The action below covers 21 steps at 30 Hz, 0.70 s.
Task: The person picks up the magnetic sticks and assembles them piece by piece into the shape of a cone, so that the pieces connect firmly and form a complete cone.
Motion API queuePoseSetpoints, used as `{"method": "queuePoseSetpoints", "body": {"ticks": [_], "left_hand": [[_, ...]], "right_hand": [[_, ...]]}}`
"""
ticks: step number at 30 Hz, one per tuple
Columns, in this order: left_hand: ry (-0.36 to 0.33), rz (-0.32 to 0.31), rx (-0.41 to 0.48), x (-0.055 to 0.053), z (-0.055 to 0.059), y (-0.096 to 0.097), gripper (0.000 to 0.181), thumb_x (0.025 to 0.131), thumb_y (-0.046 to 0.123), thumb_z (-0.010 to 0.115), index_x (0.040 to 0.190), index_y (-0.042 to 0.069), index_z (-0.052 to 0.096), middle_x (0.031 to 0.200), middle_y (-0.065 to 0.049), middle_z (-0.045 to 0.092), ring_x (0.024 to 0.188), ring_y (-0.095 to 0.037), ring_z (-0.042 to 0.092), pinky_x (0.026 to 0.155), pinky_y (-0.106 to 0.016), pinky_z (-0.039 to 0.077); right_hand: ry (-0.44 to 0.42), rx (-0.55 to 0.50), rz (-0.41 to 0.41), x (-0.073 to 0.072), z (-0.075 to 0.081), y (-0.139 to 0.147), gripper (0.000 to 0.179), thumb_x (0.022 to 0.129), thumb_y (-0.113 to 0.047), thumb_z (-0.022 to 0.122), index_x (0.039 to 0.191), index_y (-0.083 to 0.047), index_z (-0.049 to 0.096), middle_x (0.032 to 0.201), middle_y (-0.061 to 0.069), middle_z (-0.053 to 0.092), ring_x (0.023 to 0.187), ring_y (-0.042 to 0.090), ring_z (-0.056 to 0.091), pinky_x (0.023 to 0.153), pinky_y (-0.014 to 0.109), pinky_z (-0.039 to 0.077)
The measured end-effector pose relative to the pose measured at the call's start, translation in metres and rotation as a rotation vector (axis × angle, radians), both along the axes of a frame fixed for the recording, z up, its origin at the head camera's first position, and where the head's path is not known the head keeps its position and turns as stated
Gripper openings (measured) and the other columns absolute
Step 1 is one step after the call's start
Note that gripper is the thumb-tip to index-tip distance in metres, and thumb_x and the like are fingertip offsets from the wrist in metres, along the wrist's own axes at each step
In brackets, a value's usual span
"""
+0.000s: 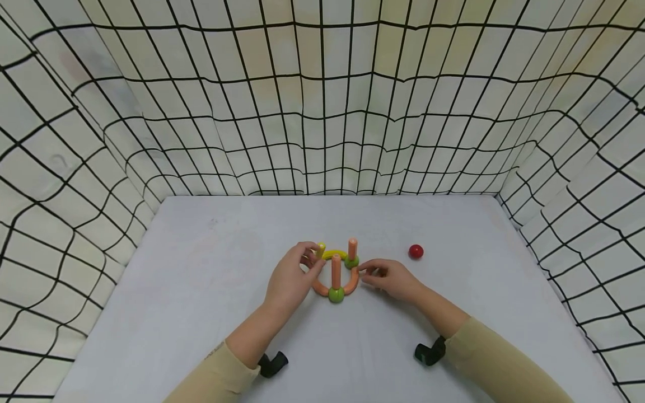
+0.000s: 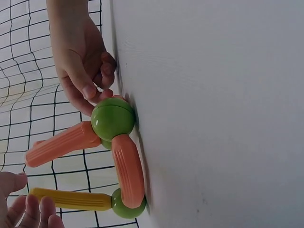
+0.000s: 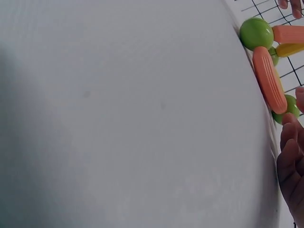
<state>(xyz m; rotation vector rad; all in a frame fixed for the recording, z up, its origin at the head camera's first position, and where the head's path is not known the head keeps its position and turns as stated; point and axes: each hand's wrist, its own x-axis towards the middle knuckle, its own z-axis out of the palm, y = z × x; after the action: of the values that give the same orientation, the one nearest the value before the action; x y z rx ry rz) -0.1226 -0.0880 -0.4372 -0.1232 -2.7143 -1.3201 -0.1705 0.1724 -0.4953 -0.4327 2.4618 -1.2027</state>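
Observation:
A ring of curved coral rods [image 1: 320,288] and a curved yellow rod [image 1: 335,253], joined by green balls [image 1: 336,295], lies on the white table. Two coral sticks [image 1: 336,271] and a yellow stick [image 2: 71,198] rise from the balls. My left hand [image 1: 291,277] is at the ring's left side, thumb and fingers loosely spread about the yellow stick's top end; in the left wrist view a gap shows between thumb and stick. On the other side, my right hand [image 1: 393,278] has relaxed, bent fingertips right at the right-hand coral curve. The right wrist view shows those fingers [image 3: 289,137] beside a green ball.
A red ball [image 1: 415,251] lies right of the ring, farther back. Black angled pieces stand by the wrists, one by the left cuff [image 1: 274,365], one by the right cuff [image 1: 430,352]. Black netting [image 1: 322,112] over pale walls encloses the table's back and sides.

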Motion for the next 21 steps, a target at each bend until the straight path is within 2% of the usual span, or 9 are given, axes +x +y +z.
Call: {"method": "queuePoseSetpoints", "body": {"ticks": [6, 10, 14, 21], "left_hand": [[-0.014, 0.014, 0.032, -0.007, -0.004, -0.007, 0.03, 0.092, 0.025, 0.072, 0.119, 0.018, 0.062, 0.097, 0.007, 0.061, 0.093, -0.011, 0.059, 0.072, -0.032, 0.051], [-0.026, 0.018, 0.027, -0.01, -0.005, -0.01, 0.035, 0.092, 0.027, 0.072, 0.123, 0.015, 0.061, 0.104, 0.005, 0.062, 0.094, -0.011, 0.059, 0.073, -0.033, 0.051], [-0.044, 0.014, 0.013, -0.012, -0.004, -0.011, 0.037, 0.092, 0.029, 0.072, 0.125, 0.017, 0.06, 0.111, 0.004, 0.061, 0.097, -0.012, 0.058, 0.075, -0.033, 0.051], [-0.052, 0.008, -0.034, -0.016, -0.004, -0.01, 0.039, 0.093, 0.03, 0.071, 0.128, 0.019, 0.059, 0.119, 0.003, 0.06, 0.102, -0.014, 0.057, 0.085, -0.035, 0.051]], "right_hand": [[0.008, -0.011, -0.061, 0.0, 0.008, 0.019, 0.026, 0.093, -0.026, 0.072, 0.118, -0.021, 0.071, 0.097, -0.001, 0.065, 0.073, 0.019, 0.059, 0.062, 0.03, 0.052], [0.036, -0.022, -0.124, 0.0, 0.016, 0.04, 0.03, 0.092, -0.025, 0.072, 0.12, -0.015, 0.07, 0.098, 0.003, 0.064, 0.073, 0.022, 0.059, 0.061, 0.031, 0.051], [0.063, -0.031, -0.192, -0.001, 0.023, 0.064, 0.034, 0.094, -0.026, 0.07, 0.125, -0.011, 0.067, 0.099, 0.007, 0.063, 0.077, 0.026, 0.059, 0.062, 0.033, 0.051], [0.057, -0.017, -0.295, -0.008, 0.031, 0.096, 0.043, 0.095, -0.035, 0.068, 0.131, -0.013, 0.063, 0.114, 0.009, 0.062, 0.088, 0.031, 0.06, 0.067, 0.035, 0.052]]}}
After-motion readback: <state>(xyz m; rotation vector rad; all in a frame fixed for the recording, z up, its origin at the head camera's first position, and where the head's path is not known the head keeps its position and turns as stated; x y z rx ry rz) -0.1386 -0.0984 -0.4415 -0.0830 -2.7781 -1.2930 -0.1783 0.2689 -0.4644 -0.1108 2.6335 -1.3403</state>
